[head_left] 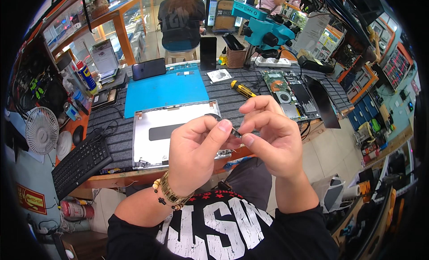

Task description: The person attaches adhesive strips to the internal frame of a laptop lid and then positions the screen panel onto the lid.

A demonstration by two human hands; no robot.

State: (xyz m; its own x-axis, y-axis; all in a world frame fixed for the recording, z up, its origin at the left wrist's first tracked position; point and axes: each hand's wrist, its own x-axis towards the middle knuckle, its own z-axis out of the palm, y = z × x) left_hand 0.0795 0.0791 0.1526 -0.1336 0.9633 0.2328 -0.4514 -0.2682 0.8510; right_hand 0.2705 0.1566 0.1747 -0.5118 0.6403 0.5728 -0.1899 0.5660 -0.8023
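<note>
Raised over the front of the desk, my left hand [194, 152] grips a small, narrow dark part [234, 131] between thumb and curled fingers. My right hand [272, 143] pinches the same part at its right end with thumb and fingertips, its upper fingers curved above it. Below and behind my hands lies a detached silver laptop panel [149, 152], inner side up, with a dark rectangle in its middle and part of it hidden by my hands. A yellow-and-black screwdriver [242, 88] lies beyond my fingers.
A blue mat [156, 94], an opened laptop [286, 97] with upright screen [324, 103], a teal microscope [261, 29] and a phone [148, 68] occupy the striped desk [111, 126]. A keyboard [80, 166] and fan [42, 130] are left. A person [181, 23] sits beyond.
</note>
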